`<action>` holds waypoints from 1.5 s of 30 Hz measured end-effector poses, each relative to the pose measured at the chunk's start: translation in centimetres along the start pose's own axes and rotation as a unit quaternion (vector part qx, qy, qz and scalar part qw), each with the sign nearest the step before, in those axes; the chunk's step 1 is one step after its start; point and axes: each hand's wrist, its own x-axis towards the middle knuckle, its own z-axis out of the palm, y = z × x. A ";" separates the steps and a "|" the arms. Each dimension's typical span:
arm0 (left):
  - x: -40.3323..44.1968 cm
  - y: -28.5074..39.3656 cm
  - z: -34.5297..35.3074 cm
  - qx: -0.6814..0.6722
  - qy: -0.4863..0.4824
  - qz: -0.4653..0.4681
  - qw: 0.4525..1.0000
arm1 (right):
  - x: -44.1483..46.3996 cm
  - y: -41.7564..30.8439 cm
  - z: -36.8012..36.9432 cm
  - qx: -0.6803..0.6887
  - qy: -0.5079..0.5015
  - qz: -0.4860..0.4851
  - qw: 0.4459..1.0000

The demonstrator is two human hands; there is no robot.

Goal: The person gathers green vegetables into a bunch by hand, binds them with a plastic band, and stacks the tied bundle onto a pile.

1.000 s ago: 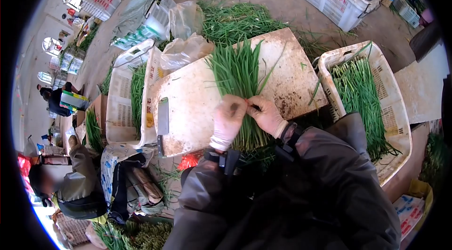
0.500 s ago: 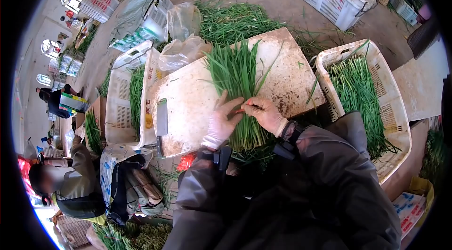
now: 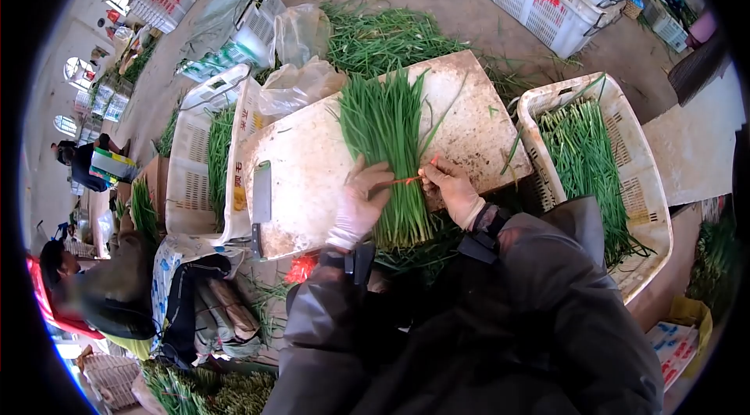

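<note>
A bundle of long green stalks (image 3: 400, 208) lies on a stained white board (image 3: 305, 173), leafy ends pointing away from me. A thin red tie (image 3: 406, 180) crosses the bundle around its middle. My gloved left hand (image 3: 361, 202) is wrapped against the bundle's left side. At the right side, my gloved right hand (image 3: 450, 187) pinches the red tie between thumb and fingers, its end sticking up. A knife (image 3: 261, 200) rests on the board's left edge.
White crates holding green stalks stand left (image 3: 192, 173) and right (image 3: 648, 204) of the board. Loose greens (image 3: 383, 40) and plastic bags (image 3: 301, 87) lie beyond it. Stacked crates (image 3: 531, 5) stand at the upper right. A co-worker (image 3: 109, 290) sits at the lower left.
My right hand has moved to the right and slightly down, drawing the red tie out across the bundle. My left hand has moved from the tie to the bundle's left side.
</note>
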 end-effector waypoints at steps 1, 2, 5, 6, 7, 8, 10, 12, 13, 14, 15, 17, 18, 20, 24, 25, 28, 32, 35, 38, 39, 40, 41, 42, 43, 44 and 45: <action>-0.1 1.0 0.1 0.043 0.031 0.018 0.998 | 0.0 0.0 0.3 -0.029 -0.014 -0.023 0.999; -0.1 2.1 0.6 0.085 0.062 0.036 0.994 | 0.0 0.0 0.5 -0.057 -0.027 -0.047 0.997; 0.4 2.7 2.0 0.163 0.102 0.071 0.979 | 0.1 0.6 0.6 -0.096 -0.041 -0.077 0.992; 0.6 2.5 2.3 0.182 0.109 0.079 0.974 | 0.0 0.5 0.8 -0.102 -0.042 -0.080 0.991; 0.7 2.4 2.6 0.203 0.100 0.073 0.971 | -0.2 0.3 0.7 -0.097 -0.043 -0.061 0.993; 0.9 2.2 2.8 0.201 0.098 0.072 0.972 | -0.3 0.0 0.7 -0.079 -0.041 -0.040 0.995; 1.2 2.0 3.3 0.196 0.091 0.073 0.974 | -0.6 -0.6 0.7 -0.042 -0.036 0.000 0.998; 1.4 1.9 3.9 0.203 0.096 0.085 0.971 | -0.4 -0.7 0.7 -0.035 -0.044 -0.015 0.998; 1.4 1.8 4.1 0.208 0.092 0.084 0.970 | -0.3 -0.5 0.6 -0.041 -0.049 -0.026 0.998; 1.4 1.8 4.4 0.213 0.089 0.083 0.969 | -0.1 -0.3 0.5 -0.047 -0.054 -0.037 0.997; 1.4 2.4 4.6 0.228 0.091 0.088 0.965 | 0.1 0.2 0.5 -0.065 -0.076 -0.056 0.993; 1.6 2.4 5.7 0.263 0.087 0.080 0.957 | 0.3 1.2 0.4 -0.103 -0.119 -0.091 0.983; 1.4 2.2 5.8 0.281 0.085 0.074 0.953 | -0.1 1.0 0.7 -0.107 -0.110 -0.103 0.983; 1.3 2.0 5.8 0.273 0.103 0.082 0.953 | -0.6 0.0 1.1 -0.121 -0.096 -0.129 0.980; 0.9 2.0 5.7 0.160 0.179 0.096 0.966 | 1.3 -1.4 -0.4 0.024 0.067 -0.055 0.996; 0.8 2.3 5.4 0.112 0.207 0.097 0.967 | 1.9 -1.1 -0.9 0.048 0.078 -0.048 0.995; 0.4 1.2 3.7 -0.089 0.293 0.009 0.952 | 1.9 -1.3 -1.2 0.078 0.105 0.014 0.991; -1.5 -1.3 1.7 -0.361 0.349 -0.365 0.784 | 3.0 3.0 -2.7 -0.169 0.111 -0.120 0.972; -2.8 -0.9 1.5 -0.419 0.258 -0.409 0.769 | 1.4 3.1 -1.4 -0.246 0.095 -0.158 0.952; -3.2 -0.7 1.4 -0.445 0.199 -0.414 0.769 | 2.4 3.3 -1.9 -0.308 0.021 -0.056 0.949; -3.3 -0.8 1.2 -0.457 0.180 -0.416 0.765 | 1.9 2.4 -1.3 -0.314 0.005 -0.033 0.949; -3.3 -0.8 1.1 -0.469 0.160 -0.418 0.761 | 1.4 1.4 -0.6 -0.321 -0.010 -0.009 0.947; -3.4 -0.8 1.1 -0.468 0.154 -0.397 0.775 | 0.6 0.5 0.1 -0.339 -0.001 0.022 0.940; -3.5 -0.5 1.0 -0.452 0.134 -0.396 0.788 | 0.1 0.1 0.5 -0.357 0.008 0.052 0.933; -3.6 -0.2 0.8 -0.436 0.115 -0.394 0.801 | 0.5 1.4 0.3 -0.327 0.030 0.009 0.944; -3.6 0.0 0.6 -0.420 0.095 -0.392 0.813 | 0.5 1.5 0.0 -0.331 0.015 0.014 0.944; -3.6 0.0 0.7 -0.398 0.093 -0.399 0.821 | 0.3 1.0 0.0 -0.334 0.000 0.020 0.942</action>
